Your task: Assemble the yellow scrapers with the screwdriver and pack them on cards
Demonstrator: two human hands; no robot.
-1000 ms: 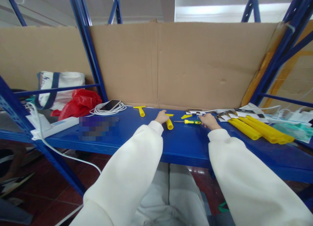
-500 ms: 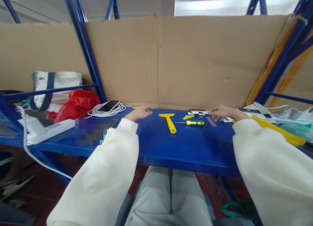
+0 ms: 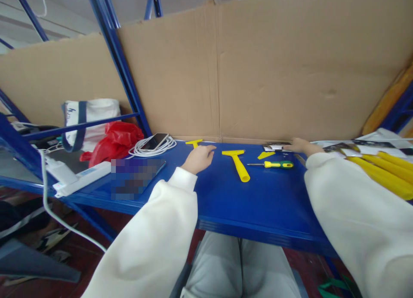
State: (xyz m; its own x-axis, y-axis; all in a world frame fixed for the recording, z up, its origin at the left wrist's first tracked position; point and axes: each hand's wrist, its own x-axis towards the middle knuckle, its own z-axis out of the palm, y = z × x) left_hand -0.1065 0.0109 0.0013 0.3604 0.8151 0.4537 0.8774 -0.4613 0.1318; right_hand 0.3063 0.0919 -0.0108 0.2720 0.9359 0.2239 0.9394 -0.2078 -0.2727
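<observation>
My left hand [image 3: 199, 159] rests over the blue table with its fingers loosely bent and apart, holding nothing I can see. Just behind it lies a yellow T-shaped scraper [image 3: 193, 142], its handle partly hidden by the hand. Toward the back right, my right hand [image 3: 301, 146] stretches its fingers leftward at the end of a black-and-white packet [image 3: 274, 147]; contact is unclear. Between the hands are another yellow T-shaped scraper [image 3: 240, 167], a small yellow plastic piece [image 3: 266, 155] and a green-and-yellow screwdriver [image 3: 277, 164]. A thin metal strip [image 3: 300, 160] shows beside my right sleeve.
Several yellow-handled tools [image 3: 383, 169] lie at the right. Leftward are a coiled white cable [image 3: 151, 148] with a phone on it, a red bag [image 3: 118, 141] and a white power strip [image 3: 85, 179]. A cardboard wall [image 3: 274, 74] closes the back.
The view has turned right and down, showing more yellow handles at the right. My right hand has moved left toward the packet. More of the scraper behind my left hand shows.
</observation>
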